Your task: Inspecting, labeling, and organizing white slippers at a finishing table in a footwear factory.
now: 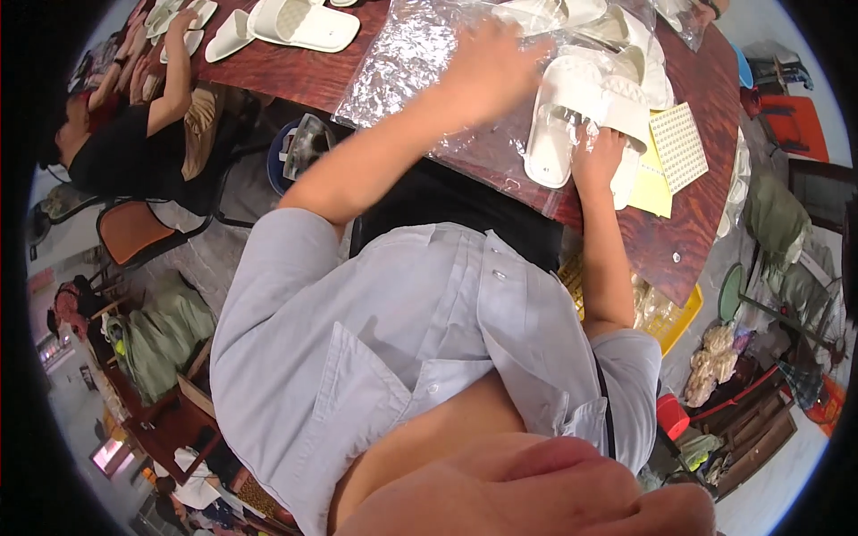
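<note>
A pair of white open-toed slippers (551, 156) lies at the near edge of the table, with clear plastic wrap about it. My right hand (597, 154) is closed on one of these slippers near its strap, its fingertips partly hidden. Over the table, my left hand (502, 64) is smeared by motion, so its fingers cannot be read. It is just left of the slippers, above a stack of clear plastic bags (402, 62). Farther back, more white slippers (617, 27) lie in and under clear plastic.
A yellow paper (655, 192) and a sheet of small stickers (681, 147) lie right of the slippers on the dark red table (693, 232). Other white slippers (308, 25) sit at the far left, near a seated co-worker (125, 147). Below the right edge is a yellow crate (684, 322).
</note>
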The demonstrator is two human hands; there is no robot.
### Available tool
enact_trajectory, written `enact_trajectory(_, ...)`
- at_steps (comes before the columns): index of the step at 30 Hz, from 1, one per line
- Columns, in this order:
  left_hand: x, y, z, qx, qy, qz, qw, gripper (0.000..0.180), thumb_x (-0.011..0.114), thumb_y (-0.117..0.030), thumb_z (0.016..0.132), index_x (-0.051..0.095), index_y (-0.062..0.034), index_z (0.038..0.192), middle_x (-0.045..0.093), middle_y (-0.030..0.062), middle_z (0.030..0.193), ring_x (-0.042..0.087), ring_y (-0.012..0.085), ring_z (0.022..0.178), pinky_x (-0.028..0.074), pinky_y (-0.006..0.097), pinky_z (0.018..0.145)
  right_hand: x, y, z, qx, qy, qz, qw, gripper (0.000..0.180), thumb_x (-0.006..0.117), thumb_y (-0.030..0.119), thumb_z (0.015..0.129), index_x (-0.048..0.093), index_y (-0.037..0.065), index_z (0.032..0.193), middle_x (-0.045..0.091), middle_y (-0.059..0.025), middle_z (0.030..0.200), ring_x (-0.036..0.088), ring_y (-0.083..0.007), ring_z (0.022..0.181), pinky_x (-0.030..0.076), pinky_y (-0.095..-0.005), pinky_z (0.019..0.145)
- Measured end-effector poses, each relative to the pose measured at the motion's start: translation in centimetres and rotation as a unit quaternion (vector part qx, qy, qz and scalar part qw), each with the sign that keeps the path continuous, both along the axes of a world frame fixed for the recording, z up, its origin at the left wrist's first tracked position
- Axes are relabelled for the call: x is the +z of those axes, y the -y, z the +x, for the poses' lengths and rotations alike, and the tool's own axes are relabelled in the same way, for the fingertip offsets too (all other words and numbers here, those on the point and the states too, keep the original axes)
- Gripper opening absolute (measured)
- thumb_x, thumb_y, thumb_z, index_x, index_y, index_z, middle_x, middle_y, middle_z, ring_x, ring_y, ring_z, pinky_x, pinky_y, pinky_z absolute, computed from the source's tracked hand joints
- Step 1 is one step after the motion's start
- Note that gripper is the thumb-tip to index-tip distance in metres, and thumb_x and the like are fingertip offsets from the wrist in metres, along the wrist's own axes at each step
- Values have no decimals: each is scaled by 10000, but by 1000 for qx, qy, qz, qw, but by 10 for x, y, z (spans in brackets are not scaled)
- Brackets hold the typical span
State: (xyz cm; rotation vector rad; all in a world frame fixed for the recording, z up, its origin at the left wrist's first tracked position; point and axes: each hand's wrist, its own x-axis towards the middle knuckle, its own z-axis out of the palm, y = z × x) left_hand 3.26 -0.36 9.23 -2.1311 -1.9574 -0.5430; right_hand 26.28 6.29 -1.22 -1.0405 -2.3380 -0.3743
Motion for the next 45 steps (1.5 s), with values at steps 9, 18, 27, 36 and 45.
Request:
enact_trajectory(9, -100, 21, 34, -53, 39, -71, 995, 719, 595, -604, 864, 377, -330, 1493, 395, 242, 1418, 309, 476, 1352, 238, 662, 1041, 13, -16, 21, -101, -13, -146, 984, 190, 545, 70, 852, 697, -23, 784, 659, -219, 726, 648, -394, 732, 494, -492, 734)
enact_trajectory(18, -106, 23, 32, -57, 63, -31, 996, 673, 592, -615, 858, 431, -360, 1460, 405, 223, 1413, 307, 462, 1339, 222, 653, 1047, 160, 37, 38, -13, -453, -205, 868, 294, 567, -21, 835, 670, -63, 1108, 707, -203, 941, 673, -319, 861, 509, -393, 808)
enact_trajectory(27, -103, 15, 38, -82, 24, -67, 994, 676, 520, -607, 911, 392, -280, 1488, 389, 199, 1450, 315, 447, 1357, 276, 648, 1028, 142, 103, -111, 444, -120, -438, 772, 80, 614, 3, 751, 648, -5, 823, 616, -204, 853, 589, -417, 867, 476, -477, 796)
enact_trajectory(36, -111, 13, 32, -89, 249, -21, 964, 654, 609, -489, 875, 455, -157, 1416, 479, 126, 1432, 377, 327, 1367, 275, 529, 1127, 105, -7, -109, 212, -65, -274, 936, 236, 525, 27, 827, 670, -41, 1000, 632, -252, 1025, 592, -403, 1002, 479, -451, 851)
enact_trajectory(45, -91, 33, 10, -152, 118, -66, 979, 507, 624, -500, 870, 674, -97, 1175, 572, 182, 1276, 505, 414, 1212, 352, 532, 1053, 21, -65, -89, 243, 47, -194, 949, 179, 627, 81, 819, 714, -11, 946, 672, -237, 1002, 595, -400, 1016, 453, -473, 914)
